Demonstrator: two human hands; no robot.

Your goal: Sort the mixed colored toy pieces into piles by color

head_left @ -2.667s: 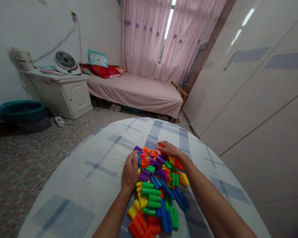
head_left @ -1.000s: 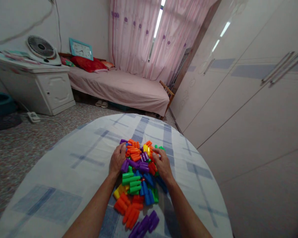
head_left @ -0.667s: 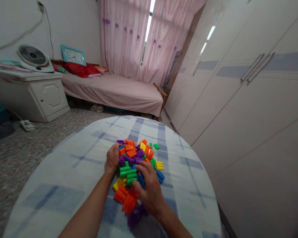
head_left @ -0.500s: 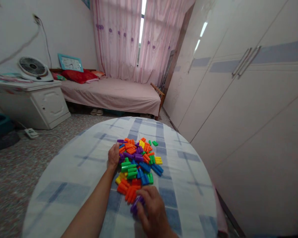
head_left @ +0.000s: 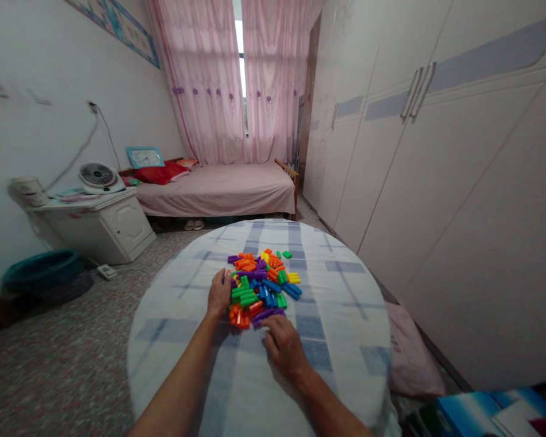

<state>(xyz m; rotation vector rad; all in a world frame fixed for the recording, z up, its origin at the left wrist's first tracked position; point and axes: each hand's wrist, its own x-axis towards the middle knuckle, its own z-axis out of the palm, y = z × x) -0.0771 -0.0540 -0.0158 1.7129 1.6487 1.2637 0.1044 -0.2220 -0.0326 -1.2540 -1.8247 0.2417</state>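
A heap of colourful plastic building blocks [head_left: 264,295] in orange, purple, green, blue and yellow lies on the cloth-covered table. My left hand [head_left: 219,292] rests along the heap's left side, its fingers stretched out against the blocks and not closed around any. At the near edge of the heap lies a purple block [head_left: 268,315]. My right hand [head_left: 286,346] touches it with the fingertips, thumb apart and lower down. Green blocks [head_left: 244,296] and orange blocks [head_left: 239,317] sit between the two hands.
The round table [head_left: 186,358] has a blue-and-white checked cloth. A bed [head_left: 227,188] stands beyond it, and a tall wardrobe [head_left: 437,200] runs along the right. At left are a white cabinet [head_left: 127,227] with a fan [head_left: 99,176] and a dark teal tub [head_left: 43,273].
The head view has shifted, showing more of the table and floor. My right hand has moved forward, bringing the purple block up against the heap. My left hand remains at the heap's left side.
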